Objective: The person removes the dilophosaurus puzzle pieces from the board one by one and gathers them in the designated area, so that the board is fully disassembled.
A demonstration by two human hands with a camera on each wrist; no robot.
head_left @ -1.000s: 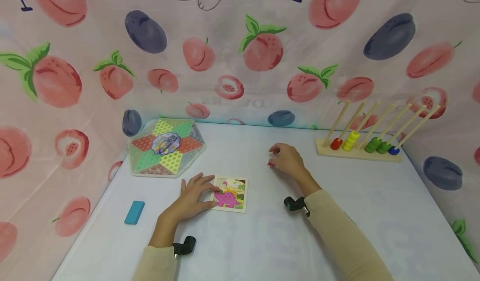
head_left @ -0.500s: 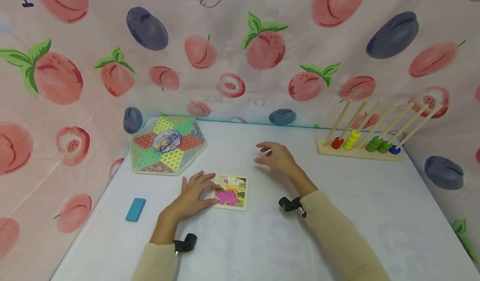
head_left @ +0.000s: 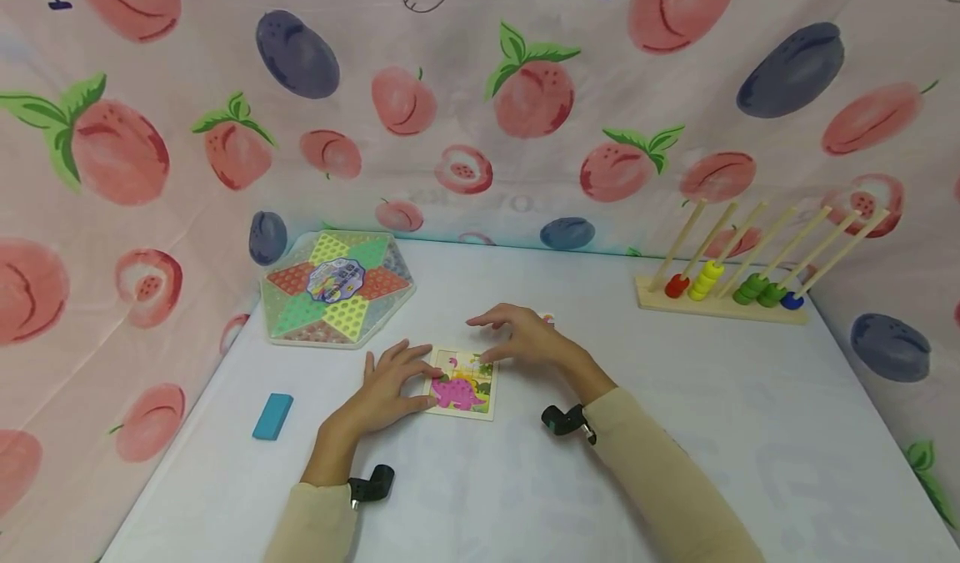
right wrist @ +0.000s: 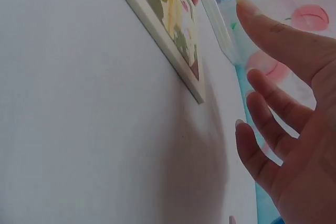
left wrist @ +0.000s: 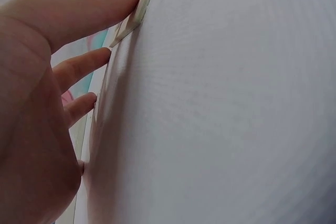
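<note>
A small square dinosaur puzzle with a pale wooden frame lies flat on the white table. My left hand rests at its left side, thumb and index finger touching the frame, the other fingers spread. In the left wrist view the thumb presses on the frame edge. Over the puzzle's far right corner hovers my right hand, its fingers apart and holding nothing; the right wrist view shows a gap between its fingers and the puzzle. Partly hidden behind that hand is a small red-and-white piece.
A hexagonal Chinese checkers box lies at the back left, with a blue block nearer the front. At the back right stands a wooden bead rack with upright pegs. A fruit-print cloth hangs behind the table.
My right hand has left the small red piece on the table and moved left, to the puzzle's far right corner. My left hand stays on the puzzle.
</note>
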